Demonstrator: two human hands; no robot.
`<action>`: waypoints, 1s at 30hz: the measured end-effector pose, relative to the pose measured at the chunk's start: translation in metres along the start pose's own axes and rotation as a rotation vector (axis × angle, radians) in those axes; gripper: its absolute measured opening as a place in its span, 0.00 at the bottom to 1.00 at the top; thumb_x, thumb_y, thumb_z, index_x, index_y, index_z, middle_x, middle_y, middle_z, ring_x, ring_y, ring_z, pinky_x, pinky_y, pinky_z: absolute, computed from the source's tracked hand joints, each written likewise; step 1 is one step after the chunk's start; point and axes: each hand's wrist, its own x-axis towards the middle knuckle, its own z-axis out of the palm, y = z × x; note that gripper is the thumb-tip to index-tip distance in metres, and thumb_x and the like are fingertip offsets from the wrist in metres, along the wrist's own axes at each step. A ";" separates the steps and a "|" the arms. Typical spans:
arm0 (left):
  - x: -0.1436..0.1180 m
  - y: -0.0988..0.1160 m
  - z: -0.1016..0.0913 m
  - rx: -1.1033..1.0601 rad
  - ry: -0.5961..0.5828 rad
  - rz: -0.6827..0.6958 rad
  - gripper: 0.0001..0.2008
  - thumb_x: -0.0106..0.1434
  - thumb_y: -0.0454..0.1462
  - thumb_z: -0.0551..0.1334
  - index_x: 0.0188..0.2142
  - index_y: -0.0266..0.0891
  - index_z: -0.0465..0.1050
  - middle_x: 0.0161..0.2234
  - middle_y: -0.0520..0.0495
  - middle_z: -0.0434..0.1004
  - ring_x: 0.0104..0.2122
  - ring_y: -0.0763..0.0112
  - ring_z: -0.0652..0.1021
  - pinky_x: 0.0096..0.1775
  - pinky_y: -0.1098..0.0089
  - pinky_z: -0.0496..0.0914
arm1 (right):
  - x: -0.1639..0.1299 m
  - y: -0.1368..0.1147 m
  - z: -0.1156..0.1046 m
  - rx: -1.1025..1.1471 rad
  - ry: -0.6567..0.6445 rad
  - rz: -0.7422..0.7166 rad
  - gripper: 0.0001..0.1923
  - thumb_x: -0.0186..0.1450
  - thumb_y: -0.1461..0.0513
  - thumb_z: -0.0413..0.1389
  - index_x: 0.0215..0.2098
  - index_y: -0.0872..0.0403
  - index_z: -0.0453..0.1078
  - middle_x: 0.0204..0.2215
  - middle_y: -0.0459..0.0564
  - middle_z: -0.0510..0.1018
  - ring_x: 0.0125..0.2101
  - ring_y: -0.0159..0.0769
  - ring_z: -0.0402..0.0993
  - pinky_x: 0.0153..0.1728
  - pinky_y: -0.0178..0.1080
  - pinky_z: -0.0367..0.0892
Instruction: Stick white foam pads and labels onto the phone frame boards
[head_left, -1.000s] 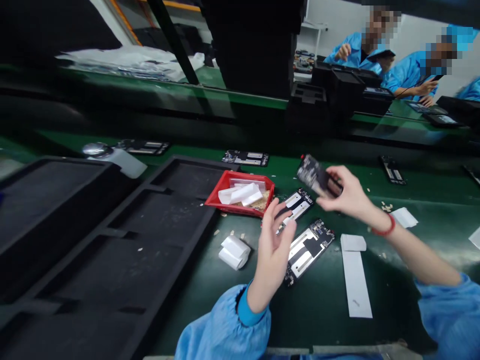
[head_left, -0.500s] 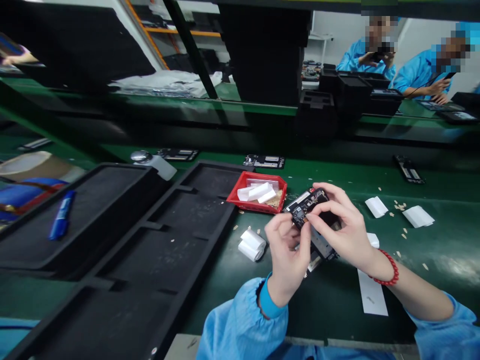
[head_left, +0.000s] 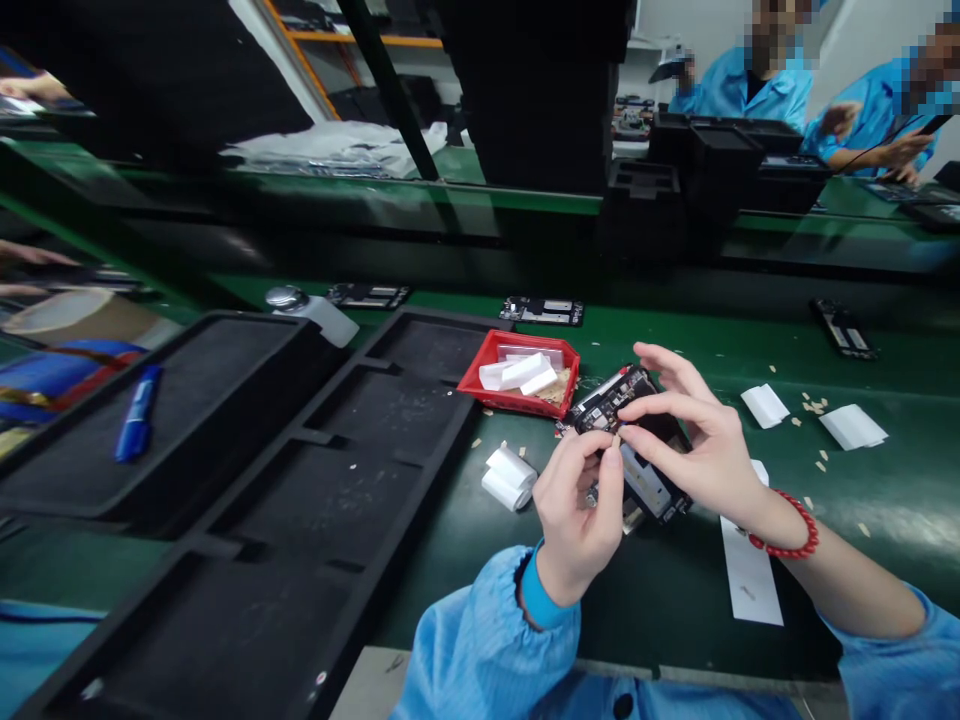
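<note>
Both hands, left hand [head_left: 577, 510] and right hand [head_left: 694, 440], pinch 1 black phone frame [head_left: 611, 400] just beside 1 red plastic bin [head_left: 487, 375]; 2 white rolls [head_left: 508, 477] lie near, mid-belt.

Black phone board [head_left: 609, 402], tilted, held above green belt.

No lettering, brand, number or sign can be read anywhere in the view. The phone board [head_left: 615, 400] in the hands, the blue marker [head_left: 137, 428] and the white paper strip [head_left: 746, 585] show no legible print.
</note>
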 end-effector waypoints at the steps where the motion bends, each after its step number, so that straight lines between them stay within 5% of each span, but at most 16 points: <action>1: 0.000 0.000 0.000 0.002 -0.001 0.013 0.06 0.68 0.30 0.59 0.40 0.40 0.74 0.33 0.49 0.76 0.30 0.73 0.78 0.30 0.78 0.73 | 0.001 0.000 -0.002 0.007 -0.019 -0.011 0.03 0.64 0.65 0.64 0.36 0.51 0.79 0.63 0.56 0.69 0.64 0.46 0.67 0.64 0.48 0.64; 9: -0.001 0.002 -0.001 0.048 -0.020 0.071 0.07 0.68 0.29 0.59 0.42 0.41 0.74 0.33 0.49 0.77 0.31 0.72 0.78 0.33 0.74 0.74 | 0.002 -0.002 -0.004 -0.222 -0.171 -0.193 0.04 0.69 0.66 0.55 0.37 0.51 0.67 0.63 0.61 0.64 0.63 0.50 0.65 0.59 0.56 0.67; 15: 0.003 0.001 0.000 -0.059 0.052 -0.125 0.06 0.69 0.34 0.60 0.40 0.41 0.76 0.34 0.49 0.79 0.30 0.73 0.79 0.32 0.76 0.73 | -0.004 -0.009 -0.009 -0.303 -0.084 -0.345 0.06 0.67 0.68 0.54 0.37 0.50 0.66 0.60 0.58 0.66 0.65 0.54 0.61 0.61 0.61 0.62; 18: 0.007 -0.003 0.002 -0.155 0.182 -0.291 0.05 0.68 0.36 0.61 0.38 0.40 0.75 0.32 0.49 0.79 0.29 0.72 0.79 0.30 0.75 0.73 | 0.019 -0.016 -0.018 -0.146 0.119 -0.266 0.06 0.67 0.68 0.56 0.34 0.50 0.68 0.44 0.53 0.76 0.48 0.44 0.76 0.47 0.48 0.73; 20: 0.009 -0.008 0.005 -0.174 0.268 -0.325 0.04 0.68 0.36 0.60 0.42 0.41 0.73 0.35 0.48 0.79 0.34 0.70 0.81 0.35 0.73 0.76 | 0.052 -0.015 -0.016 -0.096 0.179 -0.195 0.05 0.67 0.66 0.58 0.33 0.51 0.71 0.33 0.48 0.78 0.35 0.37 0.78 0.38 0.41 0.74; 23: 0.008 -0.017 0.014 -0.266 0.289 -0.434 0.17 0.69 0.35 0.57 0.57 0.45 0.64 0.45 0.45 0.81 0.43 0.66 0.83 0.45 0.67 0.77 | 0.113 0.001 0.011 -0.175 -0.146 -0.118 0.05 0.65 0.67 0.58 0.32 0.54 0.75 0.33 0.49 0.82 0.34 0.36 0.79 0.39 0.39 0.74; 26: 0.008 -0.024 0.019 -0.314 0.212 -0.574 0.18 0.67 0.34 0.57 0.57 0.42 0.68 0.54 0.42 0.78 0.53 0.62 0.79 0.54 0.63 0.74 | 0.158 0.026 0.055 -0.273 -0.542 -0.055 0.08 0.58 0.72 0.61 0.23 0.56 0.75 0.24 0.48 0.82 0.28 0.36 0.79 0.34 0.37 0.73; 30: 0.010 -0.026 0.017 -0.304 0.189 -0.626 0.16 0.65 0.32 0.58 0.51 0.39 0.74 0.55 0.41 0.79 0.57 0.59 0.77 0.57 0.61 0.72 | 0.174 0.047 0.087 -0.267 -0.700 -0.045 0.12 0.51 0.77 0.62 0.18 0.56 0.74 0.16 0.43 0.78 0.22 0.34 0.77 0.29 0.35 0.71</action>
